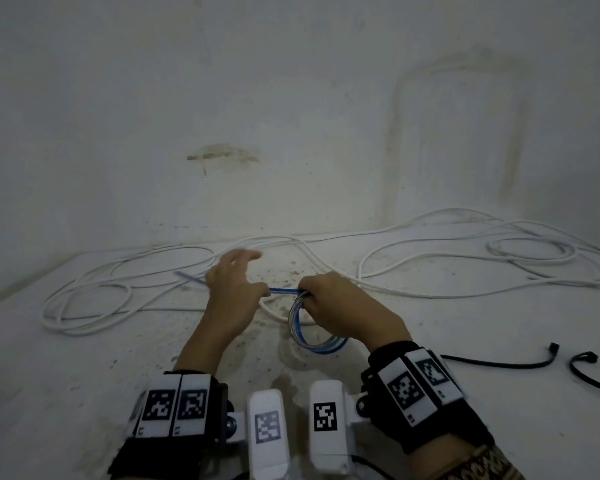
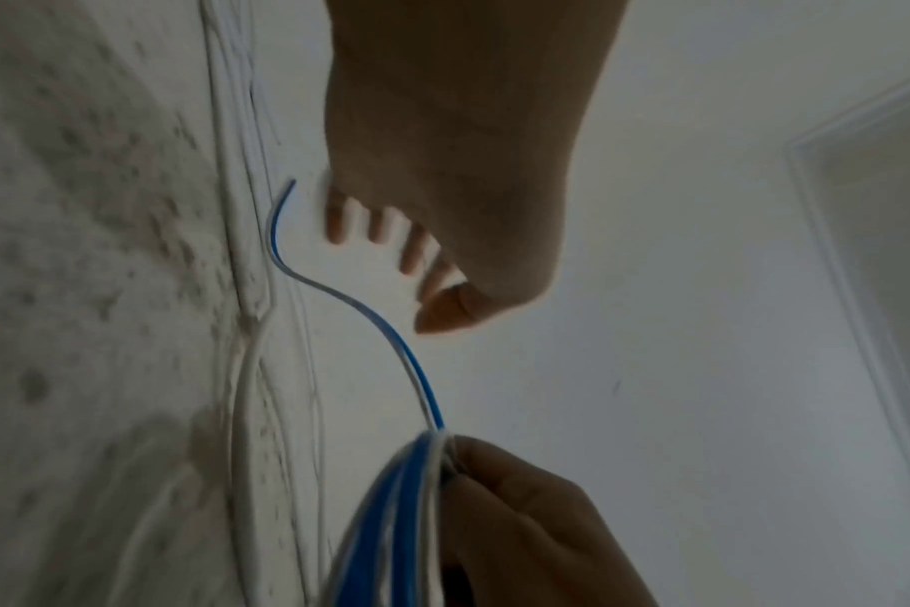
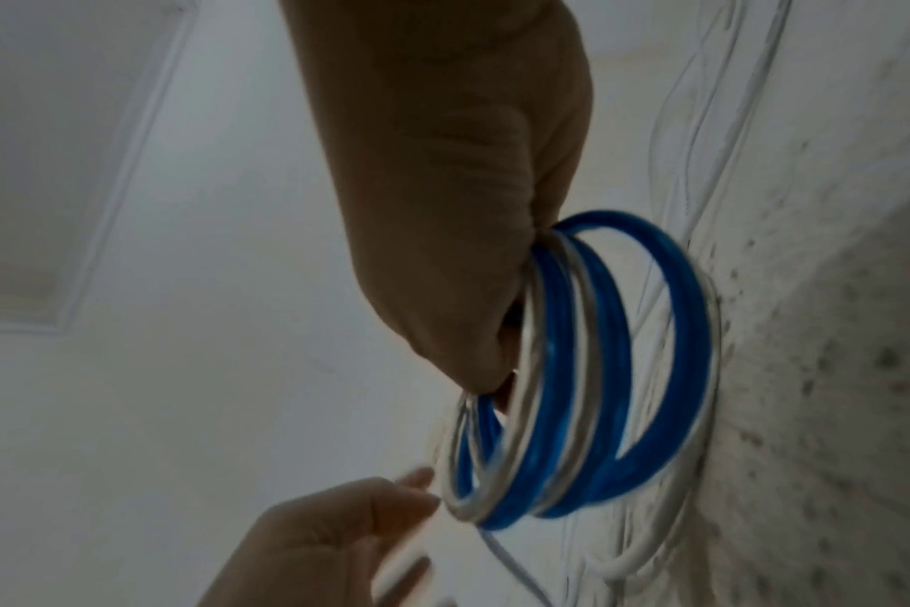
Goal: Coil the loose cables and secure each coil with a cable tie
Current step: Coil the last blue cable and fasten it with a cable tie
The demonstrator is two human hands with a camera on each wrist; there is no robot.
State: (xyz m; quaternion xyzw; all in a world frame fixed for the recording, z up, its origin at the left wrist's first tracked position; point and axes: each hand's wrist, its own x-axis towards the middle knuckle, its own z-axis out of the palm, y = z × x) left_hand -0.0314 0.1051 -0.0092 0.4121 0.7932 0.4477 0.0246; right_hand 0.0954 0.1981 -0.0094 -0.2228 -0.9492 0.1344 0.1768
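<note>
A blue-and-white cable is wound into a small coil [image 1: 321, 346] that stands upright on the white floor. My right hand [image 1: 336, 306] grips the coil at its top, fingers curled round the strands; the right wrist view shows that right hand [image 3: 442, 205] and the coil [image 3: 598, 369] up close. A loose tail [image 1: 283, 291] runs left from the coil. Over this tail hovers my left hand [image 1: 231, 289], fingers spread and straight. In the left wrist view the tail [image 2: 390, 341] passes beside the left hand's thumb [image 2: 442, 312], not pinched. No cable tie is visible.
A long white cable [image 1: 118, 292] sprawls in loose loops along the base of the wall, with more loops [image 1: 530, 252] at the right. Two black cable ends [image 1: 499, 363] [image 1: 582, 368] lie on the floor to the right. The stained wall [image 1: 291, 116] stands close behind.
</note>
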